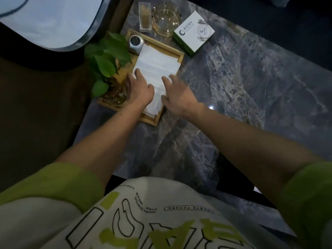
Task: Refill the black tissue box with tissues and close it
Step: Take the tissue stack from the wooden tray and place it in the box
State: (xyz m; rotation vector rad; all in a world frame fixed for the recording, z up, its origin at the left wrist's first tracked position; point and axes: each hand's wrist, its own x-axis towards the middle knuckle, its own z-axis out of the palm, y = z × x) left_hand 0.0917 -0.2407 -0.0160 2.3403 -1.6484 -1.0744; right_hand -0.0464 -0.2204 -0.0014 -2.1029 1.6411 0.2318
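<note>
On the dark marbled worktop [233,90], a shallow wooden tray [179,57] holds a flat stack of white tissues [156,64] that fills most of its right part. Both of the person's hands lie on the near half of that stack. The left hand [139,90] rests palm down at the stack's left edge, fingers [139,73] spread and flat, not gripping anything. The right hand [177,95] sits at the stack's right edge, fingers [172,79] likewise extended and loose on the tissue, slightly blurred. In the tray's left part stands a leafy green plant [106,58] in a glass pot, just beside the left hand, and a small round silver container [135,43] sits at the tray's far corner, touching the tissues' far edge. Beyond the tray are a clear glass bowl [166,18], a narrow clear case [144,16] and a white and green carton [194,34]. A black tissue box cannot be made out.
</note>
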